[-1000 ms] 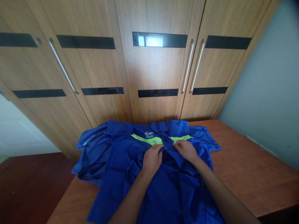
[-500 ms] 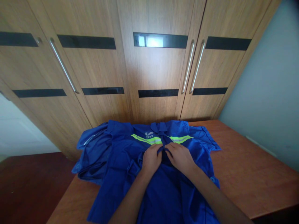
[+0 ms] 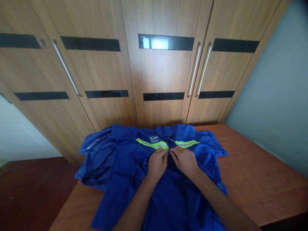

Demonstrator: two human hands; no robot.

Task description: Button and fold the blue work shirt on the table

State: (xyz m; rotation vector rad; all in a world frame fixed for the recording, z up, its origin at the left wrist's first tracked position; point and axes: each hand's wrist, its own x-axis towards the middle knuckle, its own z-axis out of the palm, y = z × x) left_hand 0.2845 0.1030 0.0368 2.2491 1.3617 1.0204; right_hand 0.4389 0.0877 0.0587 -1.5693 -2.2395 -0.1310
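A blue work jacket (image 3: 166,199) lies spread front side up, its collar towards the wardrobe. Yellow-green and grey reflective strips cross its chest, and a pale printed logo sits above the left strip. My left hand (image 3: 157,162) pinches the front edge of the jacket just below the strips. Close beside it, my right hand (image 3: 185,160) grips the front opening too, its fingertips nearly meeting those of the left. What lies between the fingertips, beyond blue cloth, is too small to make out.
The jacket rests on a reddish-brown wooden table (image 3: 260,179). At its left is more folded blue clothing (image 3: 96,160). Behind stands a wooden wardrobe (image 3: 158,73) with metal handles and dark strips. A pale wall (image 3: 276,96) borders the right side; dark red floor (image 3: 31,192) shows at left.
Both hands stay at the jacket's front opening, with their fingertips drawn slightly closer together. The whole view has shifted very slightly. The jacket lies as before.
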